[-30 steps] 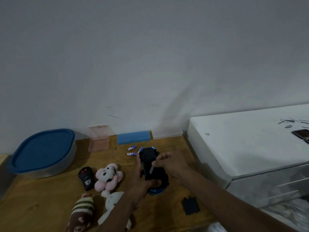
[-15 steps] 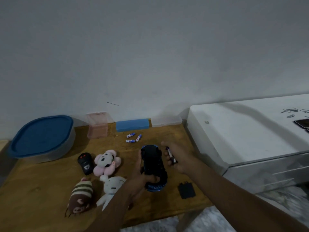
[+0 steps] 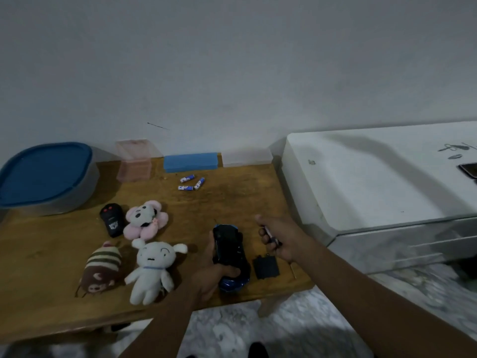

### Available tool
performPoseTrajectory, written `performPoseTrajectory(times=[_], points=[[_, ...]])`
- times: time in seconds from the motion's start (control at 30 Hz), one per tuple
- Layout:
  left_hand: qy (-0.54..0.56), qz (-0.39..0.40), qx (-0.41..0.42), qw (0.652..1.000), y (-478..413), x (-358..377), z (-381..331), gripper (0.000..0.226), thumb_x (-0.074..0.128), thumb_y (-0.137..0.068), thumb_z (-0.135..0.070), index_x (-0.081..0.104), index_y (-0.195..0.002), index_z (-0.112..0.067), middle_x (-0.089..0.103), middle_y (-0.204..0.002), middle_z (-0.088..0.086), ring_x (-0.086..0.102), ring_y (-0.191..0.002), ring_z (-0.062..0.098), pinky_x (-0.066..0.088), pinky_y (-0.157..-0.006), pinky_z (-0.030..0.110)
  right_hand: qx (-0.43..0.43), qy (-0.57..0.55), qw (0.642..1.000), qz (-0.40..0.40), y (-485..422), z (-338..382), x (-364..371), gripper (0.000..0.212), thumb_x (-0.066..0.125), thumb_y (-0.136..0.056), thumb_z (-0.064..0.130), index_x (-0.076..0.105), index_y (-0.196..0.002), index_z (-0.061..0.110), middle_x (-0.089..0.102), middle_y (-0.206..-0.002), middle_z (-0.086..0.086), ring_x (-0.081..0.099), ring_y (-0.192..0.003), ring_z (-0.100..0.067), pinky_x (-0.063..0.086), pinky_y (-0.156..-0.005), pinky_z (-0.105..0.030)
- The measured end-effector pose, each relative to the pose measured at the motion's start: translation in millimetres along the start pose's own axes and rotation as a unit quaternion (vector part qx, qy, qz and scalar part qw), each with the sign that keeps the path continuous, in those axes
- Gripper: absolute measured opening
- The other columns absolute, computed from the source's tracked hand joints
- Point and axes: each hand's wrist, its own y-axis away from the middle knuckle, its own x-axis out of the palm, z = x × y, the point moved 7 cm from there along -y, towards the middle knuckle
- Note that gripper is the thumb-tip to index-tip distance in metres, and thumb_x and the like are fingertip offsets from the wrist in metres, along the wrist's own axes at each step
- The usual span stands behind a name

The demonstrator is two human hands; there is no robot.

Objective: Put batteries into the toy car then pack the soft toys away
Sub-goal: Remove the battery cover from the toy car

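My left hand (image 3: 210,271) grips the blue and black toy car (image 3: 229,254), turned underside up just above the wooden table (image 3: 232,200). My right hand (image 3: 280,235) is to the right of the car, closed on one battery (image 3: 269,235). The black battery cover (image 3: 265,266) lies on the table right of the car. Three blue and white batteries (image 3: 191,182) lie near the back. Three soft toys lie at the left: a pink one (image 3: 145,220), a white one (image 3: 152,268) and a brown striped one (image 3: 102,271).
A black remote (image 3: 111,220) lies beside the pink toy. A blue-lidded tub (image 3: 45,177) stands at the back left. A pink clear box (image 3: 133,161), a blue box (image 3: 190,162) and a clear box (image 3: 247,156) line the wall. A white chest (image 3: 374,182) adjoins the table's right side.
My right hand came off the car's underside and moved to the right, now holding a battery. The view shifted so the table sits lower and closer.
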Motion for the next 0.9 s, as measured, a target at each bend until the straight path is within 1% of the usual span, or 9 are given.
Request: performPoseTrajectory(times=[0.1, 0.23, 0.3, 0.37, 0.43, 0.57, 0.7, 0.8, 0.9], points=[[0.012, -0.010, -0.013, 1.000, -4.4, 3.0, 0.3, 0.121, 0.071, -0.068, 0.019, 0.005, -0.153, -0.037, 0.044, -0.147, 0.002, 0.043, -0.132, 0.030, 0.036, -0.109, 0.054, 0.012, -0.001, 1.000, 0.009, -6.0, -4.9, -9.8, 0.018, 0.064, -0.089, 0.029, 0.056, -0.081, 0.015, 0.047, -0.062, 0.000, 0.041, -0.044, -0.007, 0.026, -0.032, -0.015], [-0.052, -0.018, -0.016, 0.998, -4.6, 1.1, -2.1, 0.120, 0.083, -0.055, -0.003, 0.017, -0.151, -0.035, 0.056, -0.135, -0.001, 0.052, -0.124, 0.027, 0.041, -0.107, 0.052, 0.030, -0.019, 0.999, 0.020, -10.0, -9.8, -17.0, 0.015, 0.066, -0.088, 0.022, 0.055, -0.087, 0.012, 0.050, -0.065, -0.003, 0.046, -0.048, -0.009, 0.032, -0.033, -0.016], [-0.092, -0.043, -0.016, 0.995, -2.3, -2.3, -3.2, 0.104, 0.084, -0.060, -0.006, 0.032, -0.146, -0.031, 0.061, -0.127, -0.001, 0.056, -0.118, 0.025, 0.045, -0.104, 0.050, 0.035, -0.020, 0.999, 0.023, -11.2, -9.6, -19.1, 0.013, 0.065, -0.088, 0.018, 0.055, -0.086, 0.010, 0.051, -0.065, -0.005, 0.047, -0.052, -0.010, 0.036, -0.033, -0.016], [-0.126, -0.084, -0.014, 0.988, 0.7, -7.8, -4.2, 0.071, 0.081, -0.070, -0.002, 0.052, -0.129, -0.028, 0.064, -0.122, 0.001, 0.058, -0.115, 0.024, 0.047, -0.101, 0.049, 0.040, -0.025, 0.999, 0.026, -13.0, -9.3, -19.9, 0.009, 0.063, -0.089, 0.012, 0.055, -0.086, 0.007, 0.051, -0.067, -0.006, 0.047, -0.053, -0.011, 0.038, -0.034, -0.016], [-0.165, -0.106, -0.014, 0.980, 4.4, -11.0, -3.5, 0.055, 0.079, -0.073, -0.001, 0.056, -0.114, -0.030, 0.065, -0.120, 0.002, 0.059, -0.114, 0.024, 0.049, -0.100, 0.048, 0.043, -0.031, 0.998, 0.032, -13.9, -10.5, -18.4, 0.005, 0.060, -0.089, 0.007, 0.056, -0.087, 0.005, 0.051, -0.068, -0.007, 0.047, -0.054, -0.011, 0.039, -0.034, -0.016], [-0.253, -0.112, -0.013, 0.961, 7.1, -13.2, -8.6, 0.074, 0.082, -0.071, -0.012, 0.046, -0.134, -0.025, 0.064, -0.121, 0.002, 0.059, -0.113, 0.025, 0.051, -0.097, 0.048, 0.043, -0.047, 0.997, 0.037, -10.2, -10.6, -10.9, 0.005, 0.061, -0.089, 0.007, 0.056, -0.090, 0.004, 0.051, -0.068, -0.007, 0.046, -0.052, -0.011, 0.041, -0.036, -0.016], [-0.301, -0.086, -0.012, 0.950, 6.6, -16.1, -12.3, 0.077, 0.082, -0.070, -0.018, 0.045, -0.138, -0.023, 0.063, -0.123, 0.001, 0.059, -0.113, 0.023, 0.051, -0.096, 0.046, 0.016, -0.052, 0.998, 0.017, 1.7, -4.2, -4.7, 0.016, 0.070, -0.085, 0.010, 0.055, -0.080, 0.008, 0.045, -0.056, -0.003, 0.041, -0.046, -0.008, 0.042, -0.038, -0.017], [-0.326, -0.087, 0.009, 0.941, 12.0, -15.0, -23.9, 0.054, 0.077, -0.078, -0.024, 0.054, -0.127, -0.019, 0.065, -0.119, 0.002, 0.062, -0.106, 0.020, 0.053, -0.089, 0.035, -0.008, -0.055, 0.998, 0.009, 10.8, 2.7, -2.8, 0.018, 0.072, -0.084, 0.013, 0.056, -0.090, 0.009, 0.042, -0.052, -0.001, 0.039, -0.046, -0.008, 0.043, -0.039, -0.019], [-0.402, -0.166, 0.076, 0.897, 24.8, -20.7, -55.1, 0.016, 0.062, -0.089, -0.025, 0.058, -0.103, -0.018, 0.064, -0.096, 0.000, 0.059, -0.085, 0.015, 0.047, -0.070, 0.026, -0.023, -0.059, 0.998, -0.018, 16.0, 8.3, -3.6, 0.019, 0.073, -0.083, 0.017, 0.055, -0.083, 0.009, 0.042, -0.052, -0.002, 0.039, -0.046, -0.009, 0.043, -0.040, -0.019]])
